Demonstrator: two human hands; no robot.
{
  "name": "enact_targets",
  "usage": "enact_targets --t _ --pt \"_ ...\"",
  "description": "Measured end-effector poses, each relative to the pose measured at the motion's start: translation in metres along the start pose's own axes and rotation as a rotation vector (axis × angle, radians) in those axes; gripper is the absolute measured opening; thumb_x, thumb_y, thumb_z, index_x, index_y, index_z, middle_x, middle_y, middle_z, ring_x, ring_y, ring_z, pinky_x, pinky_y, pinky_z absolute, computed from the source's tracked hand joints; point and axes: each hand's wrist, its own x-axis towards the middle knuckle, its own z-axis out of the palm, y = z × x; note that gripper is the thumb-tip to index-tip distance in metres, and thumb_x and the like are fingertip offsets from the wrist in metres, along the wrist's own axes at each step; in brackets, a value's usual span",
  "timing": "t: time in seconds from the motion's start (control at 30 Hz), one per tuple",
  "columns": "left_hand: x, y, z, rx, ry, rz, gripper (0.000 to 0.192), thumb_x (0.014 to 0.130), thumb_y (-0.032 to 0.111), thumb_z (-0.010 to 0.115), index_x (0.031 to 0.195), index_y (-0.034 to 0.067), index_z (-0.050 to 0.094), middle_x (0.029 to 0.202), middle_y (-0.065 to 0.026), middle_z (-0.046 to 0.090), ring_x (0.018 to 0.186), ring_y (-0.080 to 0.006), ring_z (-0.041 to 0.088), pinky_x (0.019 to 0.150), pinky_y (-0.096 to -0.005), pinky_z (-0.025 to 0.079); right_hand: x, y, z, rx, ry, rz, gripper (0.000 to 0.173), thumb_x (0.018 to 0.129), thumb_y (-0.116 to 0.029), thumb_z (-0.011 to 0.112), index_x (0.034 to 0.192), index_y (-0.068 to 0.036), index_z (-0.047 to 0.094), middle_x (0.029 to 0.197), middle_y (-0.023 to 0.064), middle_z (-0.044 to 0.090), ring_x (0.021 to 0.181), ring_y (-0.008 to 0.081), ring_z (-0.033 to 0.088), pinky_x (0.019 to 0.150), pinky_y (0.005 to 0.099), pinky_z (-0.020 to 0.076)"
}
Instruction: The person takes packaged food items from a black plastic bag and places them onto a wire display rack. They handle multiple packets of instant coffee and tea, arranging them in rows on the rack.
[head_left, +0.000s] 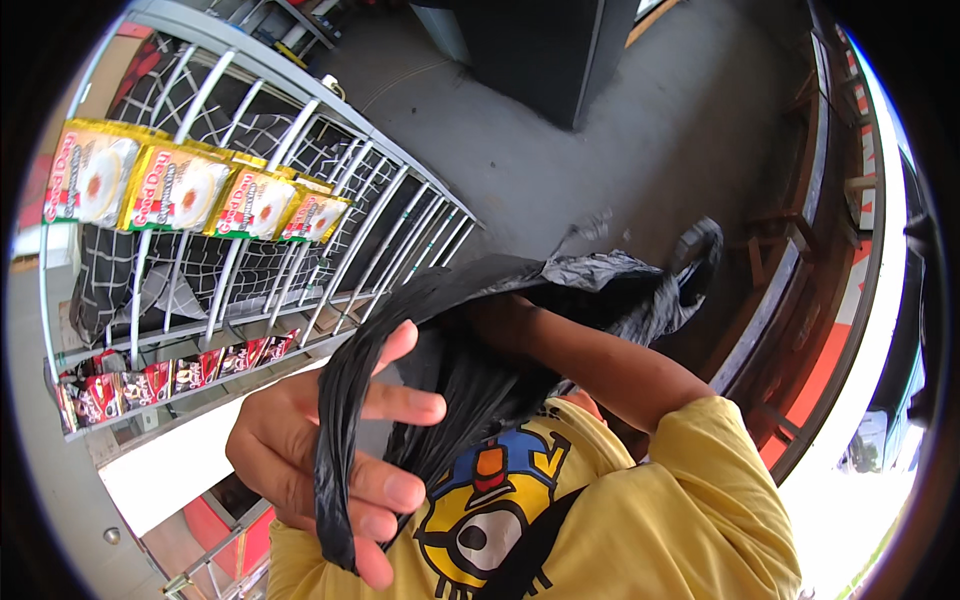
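Note:
A black plastic carrier bag (457, 360) hangs with its mouth spread in front of my chest. My left hand (330, 450) is hooked through one handle of it, the handle strip lying across the spread fingers. From the right, my bare right forearm (600, 360) reaches into the bag's mouth. The right hand itself is out of sight inside the bag, so what it touches is hidden. The second handle loop (697, 255) sticks up loose beyond the forearm. No contents of the bag are visible.
A white metal rack (214, 292) stands at left, hung with coffee sachets (184, 184) above and red-and-black sachets (180, 375) below. Dark wooden benches (787, 217) line the right side. A black panel-like object (536, 60) rises from the grey floor (480, 165) ahead.

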Motion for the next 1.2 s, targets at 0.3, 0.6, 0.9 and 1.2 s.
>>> enact_targets --t 0.3,0.6,0.9,1.2 --pt "-0.004 0.048 0.018 0.050 0.114 0.037 0.059 0.083 0.045 0.088 0.129 0.011 0.072 0.129 -0.0012 0.074 0.128 -0.0487 0.061 0.110 -0.0870 0.017 0.069 -0.006 0.048 0.065 -0.071 0.147 0.050 0.104 -0.023 0.049 0.153 -0.010 0.048 0.144 0.0184 0.061 0.135 0.0303 0.058 0.112 0.0434 0.0447" --pt "-0.010 0.056 0.026 0.079 0.237 0.043 0.057 0.086 0.041 0.086 0.123 0.001 0.072 0.129 -0.0173 0.072 0.125 -0.0573 0.059 0.107 -0.0847 0.028 0.047 -0.023 0.055 0.177 -0.039 0.124 0.046 0.104 -0.022 0.049 0.147 -0.009 0.055 0.142 0.0198 0.062 0.132 0.0316 0.059 0.109 0.0440 0.0463" --pt "-0.097 0.018 0.007 -0.258 0.774 -0.270 0.064 0.097 0.028 0.074 0.150 0.001 0.048 0.134 -0.0256 0.064 0.110 -0.0423 0.069 0.095 -0.0617 0.056 0.029 -0.051 -0.069 0.426 -0.065 -0.195 0.034 0.104 -0.023 0.050 0.133 -0.012 0.066 0.129 0.0171 0.068 0.118 0.0319 0.066 0.099 0.0422 0.0521" --pt "-0.098 0.001 0.003 -0.480 0.888 -0.171 0.051 0.106 0.006 0.047 0.157 0.003 0.040 0.138 -0.0307 0.061 0.070 -0.0230 0.071 0.040 -0.0225 0.044 -0.030 -0.062 -0.150 0.099 -0.131 -0.169 0.017 0.097 -0.020 0.061 0.097 -0.008 0.073 0.094 0.0151 0.071 0.089 0.0363 0.069 0.078 0.0441 0.0551"
